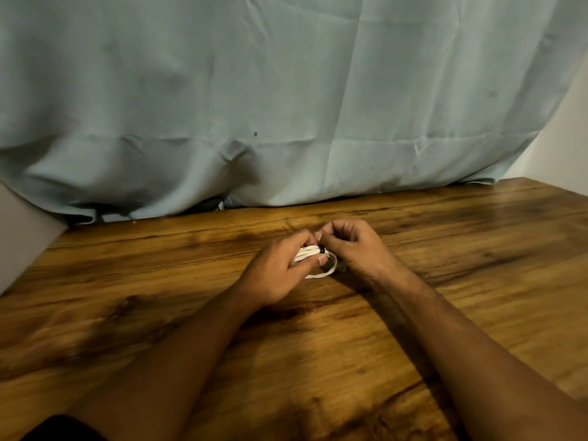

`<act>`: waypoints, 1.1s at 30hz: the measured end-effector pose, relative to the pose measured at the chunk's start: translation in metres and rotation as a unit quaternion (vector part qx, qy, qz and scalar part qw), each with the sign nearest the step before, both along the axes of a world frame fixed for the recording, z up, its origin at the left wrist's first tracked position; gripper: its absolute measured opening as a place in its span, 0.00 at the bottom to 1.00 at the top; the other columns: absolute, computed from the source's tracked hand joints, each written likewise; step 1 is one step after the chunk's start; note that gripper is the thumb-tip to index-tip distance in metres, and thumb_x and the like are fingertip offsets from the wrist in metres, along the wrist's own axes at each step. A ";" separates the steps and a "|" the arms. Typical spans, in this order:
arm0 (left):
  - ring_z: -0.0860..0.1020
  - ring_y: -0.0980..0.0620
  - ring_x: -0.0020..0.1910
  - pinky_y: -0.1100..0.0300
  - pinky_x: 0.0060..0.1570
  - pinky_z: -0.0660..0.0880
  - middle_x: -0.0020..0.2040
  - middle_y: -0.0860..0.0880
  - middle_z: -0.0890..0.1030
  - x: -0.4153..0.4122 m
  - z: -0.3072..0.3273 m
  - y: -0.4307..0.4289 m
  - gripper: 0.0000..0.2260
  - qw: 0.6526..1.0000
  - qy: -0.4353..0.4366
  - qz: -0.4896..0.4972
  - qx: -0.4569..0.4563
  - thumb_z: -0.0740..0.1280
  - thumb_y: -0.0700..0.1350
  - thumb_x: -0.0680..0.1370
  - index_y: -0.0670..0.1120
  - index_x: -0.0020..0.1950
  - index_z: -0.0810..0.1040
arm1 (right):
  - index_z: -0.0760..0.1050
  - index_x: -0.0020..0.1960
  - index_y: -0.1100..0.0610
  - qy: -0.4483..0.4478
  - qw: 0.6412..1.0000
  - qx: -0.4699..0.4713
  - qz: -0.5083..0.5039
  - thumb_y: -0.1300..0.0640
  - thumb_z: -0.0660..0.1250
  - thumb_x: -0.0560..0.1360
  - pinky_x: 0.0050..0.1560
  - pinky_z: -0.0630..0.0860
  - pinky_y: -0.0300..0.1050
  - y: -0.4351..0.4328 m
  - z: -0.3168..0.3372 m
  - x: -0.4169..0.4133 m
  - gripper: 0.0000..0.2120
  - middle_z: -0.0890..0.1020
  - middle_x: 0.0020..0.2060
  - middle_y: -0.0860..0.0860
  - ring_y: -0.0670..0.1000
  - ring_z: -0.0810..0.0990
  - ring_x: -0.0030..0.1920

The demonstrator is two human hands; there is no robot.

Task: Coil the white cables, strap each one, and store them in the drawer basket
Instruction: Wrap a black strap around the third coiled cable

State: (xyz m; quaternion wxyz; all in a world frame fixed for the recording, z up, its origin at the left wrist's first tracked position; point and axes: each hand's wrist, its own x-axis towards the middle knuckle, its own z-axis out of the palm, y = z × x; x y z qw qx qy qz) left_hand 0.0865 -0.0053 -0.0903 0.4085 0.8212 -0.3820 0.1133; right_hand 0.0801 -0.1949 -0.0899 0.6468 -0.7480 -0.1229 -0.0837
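Observation:
A coiled white cable (309, 252) is bunched just above the wooden table (461, 249), near its middle. My left hand (280, 272) grips the bundle, thumb underneath and fingers over the top. A small dark strap (322, 250) wraps the coil at its right end. My right hand (353, 246) pinches at that strap with thumb and fingertips. A loop of the cable (331, 271) hangs out below between the two hands. No drawer or basket is in view.
A pale blue cloth (286, 106) hangs behind the table and covers the whole back. A light wall panel (22, 237) stands at the left edge, and a white wall (560, 144) at the far right.

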 end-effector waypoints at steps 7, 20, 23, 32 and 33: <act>0.76 0.55 0.38 0.46 0.41 0.74 0.39 0.54 0.80 0.001 0.002 0.003 0.07 0.999 0.040 -0.022 -0.027 0.69 0.53 0.80 0.53 0.46 0.75 | 0.79 0.38 0.59 -0.027 0.995 -0.093 -0.016 0.45 0.68 0.81 0.32 0.68 0.49 -0.002 0.007 -0.011 0.20 0.77 0.28 0.56 0.55 0.71 0.29; 0.70 0.53 0.36 0.50 0.39 0.68 0.36 0.55 0.74 0.010 0.005 0.009 0.08 0.990 0.111 -0.002 -0.088 0.59 0.55 0.82 0.53 0.52 0.74 | 0.81 0.49 0.57 -0.051 0.979 -0.195 -0.010 0.70 0.72 0.72 0.51 0.80 0.55 0.005 0.008 -0.014 0.11 0.83 0.47 0.56 0.52 0.82 0.45; 0.68 0.56 0.34 0.54 0.37 0.65 0.33 0.59 0.72 0.008 0.002 0.005 0.08 0.990 0.108 -0.013 -0.091 0.59 0.52 0.85 0.50 0.53 0.74 | 0.81 0.49 0.56 -0.056 0.979 -0.193 -0.020 0.69 0.72 0.73 0.55 0.81 0.60 0.001 0.004 -0.010 0.11 0.83 0.48 0.58 0.54 0.83 0.47; 0.65 0.60 0.26 0.69 0.24 0.61 0.31 0.56 0.69 0.006 0.008 0.006 0.10 0.972 0.186 -0.017 -0.143 0.58 0.48 0.86 0.42 0.53 0.73 | 0.82 0.52 0.51 -0.138 0.976 -0.163 -0.046 0.55 0.75 0.73 0.51 0.82 0.62 0.006 0.003 -0.012 0.08 0.87 0.45 0.49 0.53 0.86 0.46; 0.65 0.60 0.26 0.70 0.24 0.61 0.31 0.55 0.69 0.005 0.009 0.006 0.11 0.969 0.194 -0.016 -0.150 0.58 0.47 0.87 0.41 0.54 0.73 | 0.82 0.53 0.50 -0.154 0.975 -0.151 -0.046 0.55 0.75 0.73 0.51 0.82 0.62 0.007 0.003 -0.012 0.09 0.87 0.46 0.49 0.53 0.86 0.47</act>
